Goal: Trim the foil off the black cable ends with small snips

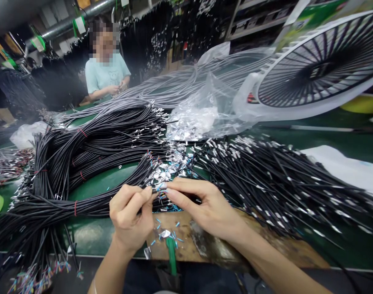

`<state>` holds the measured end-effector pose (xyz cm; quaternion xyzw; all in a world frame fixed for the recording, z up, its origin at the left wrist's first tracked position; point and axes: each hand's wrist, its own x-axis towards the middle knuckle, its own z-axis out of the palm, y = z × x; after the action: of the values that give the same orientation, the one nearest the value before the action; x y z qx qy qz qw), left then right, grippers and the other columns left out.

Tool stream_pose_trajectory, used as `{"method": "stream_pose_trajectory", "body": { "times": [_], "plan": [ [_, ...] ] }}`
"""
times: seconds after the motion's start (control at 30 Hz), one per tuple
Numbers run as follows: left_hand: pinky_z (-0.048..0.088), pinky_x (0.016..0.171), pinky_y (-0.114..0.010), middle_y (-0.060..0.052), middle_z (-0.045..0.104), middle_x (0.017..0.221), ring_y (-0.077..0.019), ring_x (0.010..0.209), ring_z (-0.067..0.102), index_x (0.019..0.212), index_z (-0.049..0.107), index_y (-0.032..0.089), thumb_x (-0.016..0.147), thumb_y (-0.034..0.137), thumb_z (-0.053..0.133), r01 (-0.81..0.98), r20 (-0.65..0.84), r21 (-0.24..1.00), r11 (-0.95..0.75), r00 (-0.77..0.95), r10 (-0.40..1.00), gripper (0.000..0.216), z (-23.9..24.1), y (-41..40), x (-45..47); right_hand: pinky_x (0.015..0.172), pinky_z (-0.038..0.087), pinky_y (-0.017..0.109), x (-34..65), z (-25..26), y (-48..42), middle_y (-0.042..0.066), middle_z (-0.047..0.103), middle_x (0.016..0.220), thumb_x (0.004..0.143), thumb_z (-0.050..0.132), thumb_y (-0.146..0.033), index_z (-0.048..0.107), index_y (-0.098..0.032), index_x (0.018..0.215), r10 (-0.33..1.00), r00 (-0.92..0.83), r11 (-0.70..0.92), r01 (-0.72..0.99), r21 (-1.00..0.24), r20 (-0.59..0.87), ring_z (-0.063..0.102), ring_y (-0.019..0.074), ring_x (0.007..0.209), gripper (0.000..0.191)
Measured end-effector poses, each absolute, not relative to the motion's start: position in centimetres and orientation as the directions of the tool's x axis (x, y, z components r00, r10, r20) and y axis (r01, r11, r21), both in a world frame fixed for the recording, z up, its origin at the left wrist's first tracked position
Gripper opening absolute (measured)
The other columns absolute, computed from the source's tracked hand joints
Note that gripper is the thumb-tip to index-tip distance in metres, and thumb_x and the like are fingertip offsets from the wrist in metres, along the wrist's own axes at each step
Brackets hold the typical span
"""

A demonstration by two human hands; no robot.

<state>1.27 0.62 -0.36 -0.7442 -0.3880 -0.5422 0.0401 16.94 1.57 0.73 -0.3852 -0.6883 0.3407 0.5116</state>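
My left hand (129, 214) is closed, its thumb and fingers pinching a black cable near its stripped end. My right hand (204, 204) meets it from the right, thumb and forefinger pinched on the cable's thin wires (161, 186), where blue shows; the fingertips hide the rest. Under and behind my left hand runs a bundle of black cables (94, 205), tied with a red band. Foil scraps (166, 171) and blue bits lie just beyond my fingertips. Below my hands is a wooden board (180, 253) with a foil scrap and several blue snippets on it.
Cut black cables with foil tips (266, 179) are heaped at the right. More tied black bundles (112, 126) lie at the left. Behind are a plastic bag (201, 110), grey cables (174, 81) and a large fan (321, 69). Across the green table, a person (106, 73) handles something small.
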Motion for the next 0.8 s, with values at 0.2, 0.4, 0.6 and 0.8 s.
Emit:
{"method": "stream_pose_trajectory", "body": {
  "times": [0.2, 0.4, 0.6, 0.8],
  "plan": [
    [0.047, 0.055, -0.020, 0.002, 0.063, 0.069, -0.0097, 0.060, 0.058, 0.079, 0.062, 0.019, 0.078, 0.015, 0.066, 0.625, 0.726, 0.529, -0.575, 0.017, 0.687, 0.005, -0.3, 0.3, 1.3, 0.053, 0.050, 0.022, 16.7, 0.9, 1.4, 0.002, 0.070, 0.066, 0.082, 0.055, -0.021, 0.073, -0.019, 0.073, 0.853, -0.126, 0.522, 0.206, -0.828, 0.506, 0.061, 0.0130, 0.058, 0.020],
    [0.043, 0.056, -0.020, 0.000, 0.063, 0.065, -0.0098, 0.058, 0.056, 0.075, 0.064, 0.017, 0.087, 0.020, 0.053, 0.679, 0.670, 0.478, -0.557, 0.129, 0.732, 0.017, -0.4, 0.4, 0.9, 0.056, 0.053, 0.022, 16.6, 0.7, 1.4, 0.004, 0.072, 0.070, 0.081, 0.057, -0.019, 0.074, -0.016, 0.079, 0.808, -0.087, 0.581, 0.276, -0.766, 0.582, 0.065, 0.0139, 0.060, 0.017],
    [0.039, 0.056, -0.020, 0.002, 0.058, 0.059, -0.0088, 0.055, 0.051, 0.064, 0.061, 0.017, 0.089, 0.019, 0.047, 0.641, 0.510, 0.604, -0.473, 0.145, 0.848, 0.029, 0.3, 0.5, 0.7, 0.057, 0.053, 0.021, 16.5, 0.4, 1.3, 0.004, 0.073, 0.071, 0.081, 0.057, -0.017, 0.073, -0.016, 0.080, 0.786, -0.075, 0.604, 0.303, -0.737, 0.614, 0.066, 0.0140, 0.062, 0.016],
    [0.036, 0.050, -0.019, 0.004, 0.057, 0.054, -0.0078, 0.051, 0.049, 0.061, 0.062, 0.018, 0.085, 0.017, 0.053, 0.548, 0.464, 0.711, -0.441, 0.107, 0.880, 0.026, 0.9, 0.7, 0.8, 0.046, 0.045, 0.021, 16.7, 0.5, 1.4, 0.002, 0.066, 0.062, 0.082, 0.056, -0.025, 0.069, -0.018, 0.072, 0.840, -0.059, 0.528, 0.313, -0.789, 0.539, 0.058, 0.0120, 0.051, 0.018]
  ]
}}
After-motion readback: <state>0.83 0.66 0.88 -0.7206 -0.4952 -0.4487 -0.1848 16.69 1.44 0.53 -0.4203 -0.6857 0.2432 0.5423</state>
